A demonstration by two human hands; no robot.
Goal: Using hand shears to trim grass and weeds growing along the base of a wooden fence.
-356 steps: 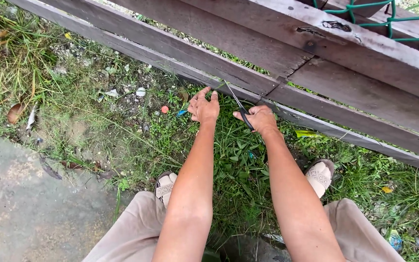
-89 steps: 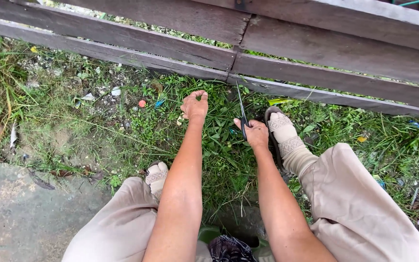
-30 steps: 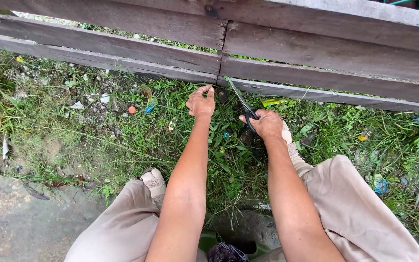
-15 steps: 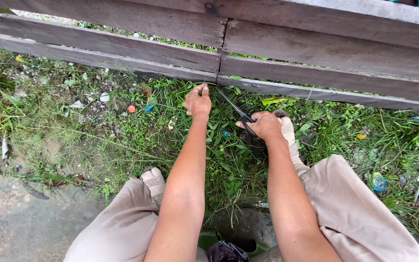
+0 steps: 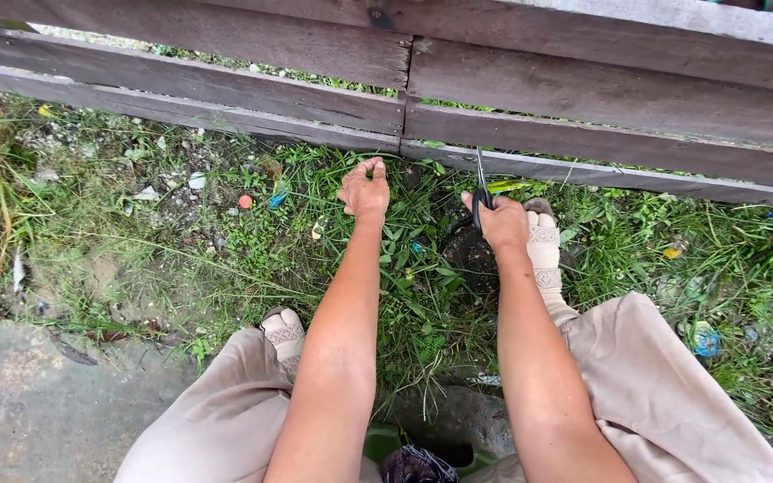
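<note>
The left hand (image 5: 364,188) reaches to the far side of the grass patch (image 5: 422,268), its fingers (image 5: 370,166) curled together around a tuft of grass blades just near the lowest plank of the wooden fence (image 5: 583,98). To its right, the right hand (image 5: 498,219) has its fingers clamped on the dark handles of a pair of scissors (image 5: 479,183), whose blades point up toward the fence, close together. The scissors stand between the two hands, just above the sandalled right foot (image 5: 543,255). A small red bottle cap (image 5: 245,201) lies in the weeds well to the left.
</note>
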